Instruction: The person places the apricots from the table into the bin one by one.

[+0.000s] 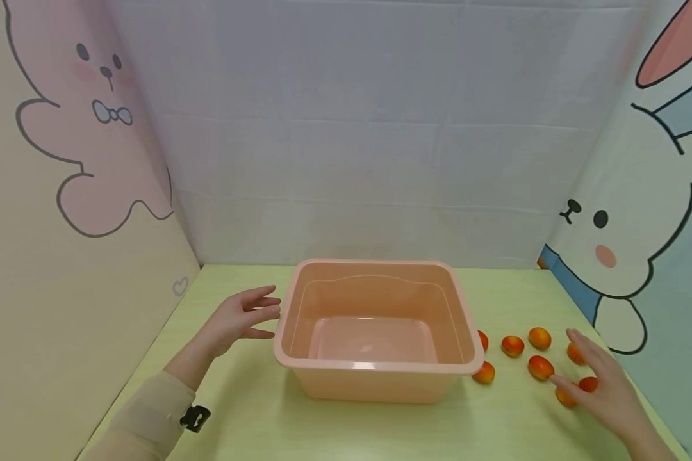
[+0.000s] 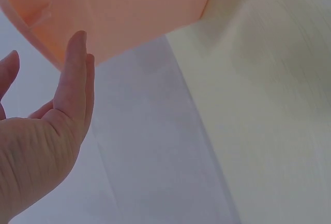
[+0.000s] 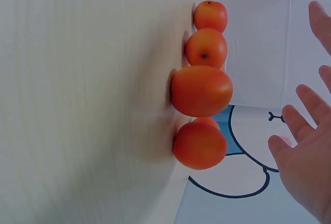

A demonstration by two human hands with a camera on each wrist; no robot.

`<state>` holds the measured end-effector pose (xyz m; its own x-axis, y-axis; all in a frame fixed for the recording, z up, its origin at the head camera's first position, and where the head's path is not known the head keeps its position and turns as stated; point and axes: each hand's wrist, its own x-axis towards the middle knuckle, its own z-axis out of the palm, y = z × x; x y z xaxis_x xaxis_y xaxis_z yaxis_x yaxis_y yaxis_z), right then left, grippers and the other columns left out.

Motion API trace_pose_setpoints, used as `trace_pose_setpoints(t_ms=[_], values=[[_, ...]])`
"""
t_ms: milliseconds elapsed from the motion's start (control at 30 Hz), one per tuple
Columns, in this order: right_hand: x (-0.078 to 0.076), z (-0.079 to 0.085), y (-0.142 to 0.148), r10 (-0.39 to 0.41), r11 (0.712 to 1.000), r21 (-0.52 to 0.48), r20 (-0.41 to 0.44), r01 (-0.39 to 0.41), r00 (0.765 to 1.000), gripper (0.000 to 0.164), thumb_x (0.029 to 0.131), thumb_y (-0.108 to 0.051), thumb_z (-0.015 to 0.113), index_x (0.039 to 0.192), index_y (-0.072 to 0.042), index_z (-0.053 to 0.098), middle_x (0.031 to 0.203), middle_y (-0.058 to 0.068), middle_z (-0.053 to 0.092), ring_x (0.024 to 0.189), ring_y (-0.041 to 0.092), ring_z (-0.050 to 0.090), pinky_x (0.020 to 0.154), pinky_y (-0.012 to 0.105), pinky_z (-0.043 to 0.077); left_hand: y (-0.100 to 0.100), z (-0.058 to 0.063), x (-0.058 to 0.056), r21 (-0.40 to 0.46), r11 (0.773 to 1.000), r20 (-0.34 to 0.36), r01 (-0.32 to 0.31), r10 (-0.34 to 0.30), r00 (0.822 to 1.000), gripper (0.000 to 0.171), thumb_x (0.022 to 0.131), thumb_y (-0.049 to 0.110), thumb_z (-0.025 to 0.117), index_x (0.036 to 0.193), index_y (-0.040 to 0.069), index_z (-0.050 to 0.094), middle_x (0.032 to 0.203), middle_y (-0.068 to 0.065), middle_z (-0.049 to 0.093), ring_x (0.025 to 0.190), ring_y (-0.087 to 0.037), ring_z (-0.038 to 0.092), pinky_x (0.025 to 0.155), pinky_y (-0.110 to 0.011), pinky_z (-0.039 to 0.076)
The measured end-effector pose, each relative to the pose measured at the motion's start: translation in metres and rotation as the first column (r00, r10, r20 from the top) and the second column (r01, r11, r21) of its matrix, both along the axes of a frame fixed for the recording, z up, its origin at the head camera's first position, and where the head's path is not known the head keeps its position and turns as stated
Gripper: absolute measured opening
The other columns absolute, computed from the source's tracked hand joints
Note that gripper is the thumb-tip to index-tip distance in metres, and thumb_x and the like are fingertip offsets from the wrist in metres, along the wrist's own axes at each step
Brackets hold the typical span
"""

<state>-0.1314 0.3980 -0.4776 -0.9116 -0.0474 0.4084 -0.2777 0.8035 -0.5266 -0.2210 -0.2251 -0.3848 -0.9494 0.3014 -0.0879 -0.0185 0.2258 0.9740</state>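
A pink plastic basin [image 1: 375,368] stands on the table, with nothing inside it. My left hand [image 1: 245,320] is beside the basin's left wall, fingers loosely extended and holding nothing; in the left wrist view that hand [image 2: 51,110] shows near the basin's side [image 2: 139,12]. Whether its fingertips touch the rim I cannot tell. My right hand [image 1: 602,387] hovers with spread fingers over several small orange-red fruits, among them one fruit [image 1: 541,367] near the thumb. In the right wrist view the right hand [image 3: 305,141] is apart from the row of fruits, including a large one [image 3: 201,90].
More of the fruits lie to the right of the basin, such as one [image 1: 484,372] close to its front right corner. A pale yellow-green table [image 1: 380,432] carries everything. White sheeting [image 1: 369,128] hangs behind, and cartoon-printed panels [image 1: 646,275] flank the sides.
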Motion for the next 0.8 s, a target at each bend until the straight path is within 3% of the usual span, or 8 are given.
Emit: trace_pose_setpoints(t_ms=[67, 167, 233, 467, 633, 800], values=[[0.004, 0.001, 0.005, -0.034, 0.999, -0.040, 0.076, 0.037, 0.997, 0.093, 0.083, -0.015, 0.081, 0.156, -0.004, 0.025, 0.150, 0.037, 0.029, 0.132, 0.060, 0.024, 0.106, 0.076, 0.012, 0.001, 0.001, -0.001, 0.015, 1.000, 0.023, 0.015, -0.015, 1.000, 0.075, 0.095, 0.019, 0.070, 0.153, -0.004, 0.029, 0.144, -0.033, 0.042, 0.119, -0.040, 0.058, 0.081, -0.049, 0.058], [0.009, 0.003, 0.012, -0.090, 0.991, -0.081, 0.213, 0.109, 0.973, 0.092, 0.092, -0.025, 0.074, 0.159, -0.007, 0.014, 0.156, 0.036, 0.016, 0.132, 0.062, 0.017, 0.097, 0.082, 0.014, 0.001, 0.003, -0.002, 0.020, 0.999, 0.042, 0.039, -0.040, 0.998, 0.077, 0.094, 0.019, 0.070, 0.154, -0.002, 0.027, 0.145, -0.032, 0.042, 0.118, -0.037, 0.060, 0.082, -0.049, 0.057], [0.012, 0.004, 0.017, -0.103, 0.984, -0.113, 0.256, 0.136, 0.961, 0.091, 0.094, -0.027, 0.070, 0.160, -0.009, 0.009, 0.157, 0.034, 0.011, 0.135, 0.062, 0.012, 0.097, 0.083, 0.012, 0.002, 0.003, -0.002, 0.031, 0.998, 0.048, 0.057, -0.059, 0.997, 0.078, 0.094, 0.017, 0.070, 0.155, 0.000, 0.026, 0.146, -0.032, 0.041, 0.118, -0.036, 0.060, 0.082, -0.049, 0.057], [0.020, 0.000, 0.031, -0.138, 0.973, -0.139, 0.300, 0.187, 0.944, 0.089, 0.098, -0.030, 0.064, 0.159, -0.008, 0.004, 0.156, 0.037, 0.005, 0.137, 0.061, 0.006, 0.102, 0.079, 0.008, 0.006, 0.005, -0.003, 0.040, 0.991, -0.002, 0.130, -0.130, 0.991, 0.078, 0.093, 0.012, 0.070, 0.158, 0.009, 0.026, 0.150, -0.031, 0.036, 0.117, -0.038, 0.060, 0.081, -0.050, 0.057], [0.022, -0.004, 0.038, -0.131, 0.969, -0.159, 0.327, 0.191, 0.936, 0.086, 0.101, -0.031, 0.060, 0.158, -0.008, 0.001, 0.157, 0.037, 0.001, 0.136, 0.061, 0.004, 0.107, 0.075, 0.002, 0.010, 0.003, -0.004, 0.006, 0.992, -0.018, 0.124, -0.124, 0.992, 0.071, 0.093, 0.013, 0.070, 0.154, 0.008, 0.035, 0.147, -0.029, 0.041, 0.116, -0.037, 0.061, 0.080, -0.048, 0.058], [0.022, -0.012, 0.045, -0.121, 0.966, -0.176, 0.347, 0.191, 0.930, 0.084, 0.102, -0.031, 0.058, 0.158, -0.004, 0.001, 0.157, 0.036, 0.000, 0.134, 0.063, 0.007, 0.105, 0.076, 0.004, 0.011, 0.000, -0.005, -0.007, 0.993, -0.014, 0.116, -0.116, 0.993, 0.066, 0.094, 0.011, 0.070, 0.152, 0.005, 0.039, 0.149, -0.024, 0.042, 0.116, -0.035, 0.061, 0.079, -0.048, 0.058]])
